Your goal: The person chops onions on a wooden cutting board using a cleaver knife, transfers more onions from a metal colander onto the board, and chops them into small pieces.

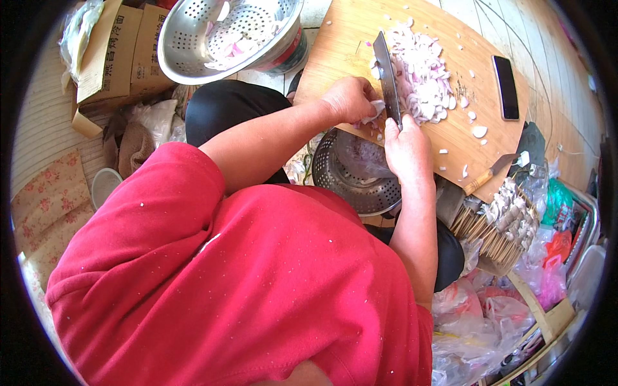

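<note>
My right hand (pixel 409 147) grips the handle of a cleaver (pixel 387 77), its dark blade on edge over a wooden cutting board (pixel 338 53). To the right of the blade lies a heap of chopped red onion (pixel 420 72), pale purple and white. My left hand (pixel 351 99) is on the blade's other side, near the board's front edge. Its fingers pinch a small whitish piece (pixel 377 109), apparently onion, partly hidden by the fingers. Loose onion bits are scattered about the board.
A steel colander (pixel 188 48) with onion pieces rests on a bucket (pixel 289 55). Another colander (pixel 333 178) sits below the board, holding a plastic bag. On the board are a phone (pixel 506 88) and a wood-handled knife (pixel 490 173). Skewers (pixel 483 231), plastic bags (pixel 483 313) and a cardboard box (pixel 120 58) flank me.
</note>
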The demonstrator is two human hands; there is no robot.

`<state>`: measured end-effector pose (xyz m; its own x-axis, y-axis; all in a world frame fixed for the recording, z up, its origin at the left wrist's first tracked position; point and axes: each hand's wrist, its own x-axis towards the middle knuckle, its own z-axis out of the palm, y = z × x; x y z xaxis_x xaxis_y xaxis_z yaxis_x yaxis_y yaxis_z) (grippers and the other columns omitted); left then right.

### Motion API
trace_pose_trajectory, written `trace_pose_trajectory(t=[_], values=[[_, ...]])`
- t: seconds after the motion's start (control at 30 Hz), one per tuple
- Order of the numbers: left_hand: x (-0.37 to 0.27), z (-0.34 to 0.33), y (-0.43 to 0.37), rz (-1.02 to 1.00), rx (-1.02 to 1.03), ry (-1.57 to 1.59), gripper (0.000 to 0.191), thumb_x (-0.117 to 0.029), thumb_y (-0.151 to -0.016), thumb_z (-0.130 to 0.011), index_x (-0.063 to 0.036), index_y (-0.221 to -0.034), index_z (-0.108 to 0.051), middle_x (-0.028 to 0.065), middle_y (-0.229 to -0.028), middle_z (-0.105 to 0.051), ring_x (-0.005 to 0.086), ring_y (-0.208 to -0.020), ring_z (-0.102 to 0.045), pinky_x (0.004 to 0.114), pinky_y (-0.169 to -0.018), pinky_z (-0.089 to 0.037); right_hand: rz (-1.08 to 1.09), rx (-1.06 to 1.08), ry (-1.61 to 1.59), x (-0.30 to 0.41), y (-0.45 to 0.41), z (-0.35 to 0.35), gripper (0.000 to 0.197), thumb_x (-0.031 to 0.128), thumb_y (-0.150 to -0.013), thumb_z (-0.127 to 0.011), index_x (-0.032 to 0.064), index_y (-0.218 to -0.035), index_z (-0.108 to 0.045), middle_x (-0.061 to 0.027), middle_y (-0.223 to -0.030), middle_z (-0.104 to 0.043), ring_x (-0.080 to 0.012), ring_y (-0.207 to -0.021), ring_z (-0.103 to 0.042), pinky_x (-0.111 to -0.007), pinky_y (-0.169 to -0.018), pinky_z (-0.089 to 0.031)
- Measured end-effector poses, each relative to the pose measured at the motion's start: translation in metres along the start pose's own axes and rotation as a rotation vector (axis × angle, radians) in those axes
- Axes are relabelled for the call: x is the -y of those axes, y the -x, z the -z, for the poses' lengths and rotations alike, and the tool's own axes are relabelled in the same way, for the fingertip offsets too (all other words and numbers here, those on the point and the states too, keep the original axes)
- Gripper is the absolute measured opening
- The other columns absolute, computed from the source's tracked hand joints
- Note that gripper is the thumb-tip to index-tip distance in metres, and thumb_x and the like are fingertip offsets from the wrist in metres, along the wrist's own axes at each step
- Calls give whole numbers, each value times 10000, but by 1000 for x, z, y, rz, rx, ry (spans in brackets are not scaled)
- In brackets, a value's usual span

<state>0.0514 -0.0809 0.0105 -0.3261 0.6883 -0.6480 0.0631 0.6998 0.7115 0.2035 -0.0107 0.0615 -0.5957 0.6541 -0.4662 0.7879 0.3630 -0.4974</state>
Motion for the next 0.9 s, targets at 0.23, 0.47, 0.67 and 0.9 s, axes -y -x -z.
trace_pose_trajectory(t=[0.23, 0.47, 0.67, 0.9], values=[[11, -13, -2, -169, -220, -370, 413, -322, -788, -738, -17, -1056, -667, 137, -871, -711, 210, -693, -694, 330, -668, -557, -21, 22, 11, 1, 0, 1, 364, 316, -949, -485, -30, -1023, -571, -282, -927, -653, -452, -920, -625, -515, -814, -486], [4, -14, 1, -143, -142, -367, 358, -327, -766, -735, -38, -972, -682, 150, -869, -705, 259, -811, -695, 355, -737, -548, -22, 26, 20, 1, 1, 2, 372, 326, -947, -491, -28, -1031, -568, -290, -926, -649, -455, -917, -624, -520, -812, -486], [11, -18, 1, -426, -238, -477, 258, -296, -747, -698, -61, -840, -646, 146, -753, -674, 351, -752, -661, 415, -721, -531, -12, 27, 18, 0, -2, -1, 367, 326, -946, -498, -24, -1035, -567, -292, -927, -647, -459, -922, -621, -522, -808, -485], [-17, 13, 1, -203, -444, -450, 220, -268, -768, -701, -66, -838, -644, 152, -762, -680, 324, -741, -674, 411, -698, -525, 13, -36, -76, -3, 0, 0, 344, 326, -950, -522, -9, -999, -586, -252, -875, -655, -428, -862, -630, -472, -760, -479]])
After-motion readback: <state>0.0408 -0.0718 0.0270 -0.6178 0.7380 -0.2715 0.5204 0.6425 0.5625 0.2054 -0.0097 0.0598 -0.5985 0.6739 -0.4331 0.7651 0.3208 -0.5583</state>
